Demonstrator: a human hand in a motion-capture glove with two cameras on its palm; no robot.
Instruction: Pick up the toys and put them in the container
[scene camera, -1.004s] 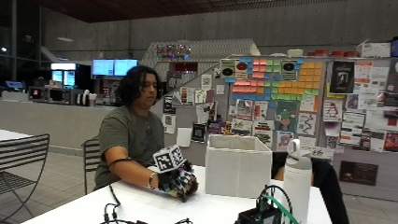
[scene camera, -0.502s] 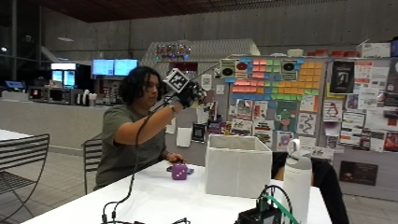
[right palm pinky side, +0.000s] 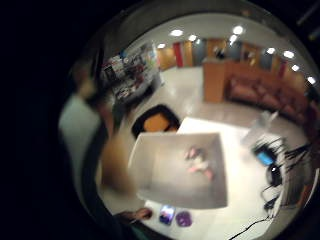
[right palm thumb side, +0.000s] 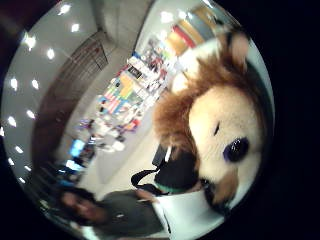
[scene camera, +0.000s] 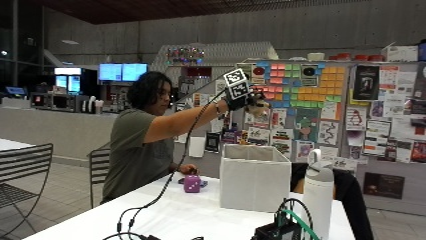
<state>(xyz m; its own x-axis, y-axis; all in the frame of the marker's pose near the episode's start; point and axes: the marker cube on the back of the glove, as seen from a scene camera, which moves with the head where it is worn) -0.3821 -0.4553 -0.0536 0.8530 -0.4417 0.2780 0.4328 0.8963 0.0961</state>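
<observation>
While the person sits at the white counter (scene camera: 193, 210), the gloved right hand (scene camera: 238, 100) is raised high over the white container (scene camera: 255, 177), its grip closed around a plush lion toy (scene camera: 256, 106).

From the outside view the lion toy sticks out of the hand toward the poster wall, above the container's open top; its long axis cannot be made out there. Close against the palm, the lion's face (right palm thumb side: 225, 135) with brown mane and dark nose fills much of the thumb-side view. Seen from above, the container (right palm pinky side: 182, 172) already holds a pinkish toy (right palm pinky side: 199, 162) on its floor. On the counter beside the container stand a purple cube toy (scene camera: 192, 183) and, touching it, the person's bare left hand (scene camera: 187, 170). A white bottle (scene camera: 318, 192) stands near the container's other side.
</observation>
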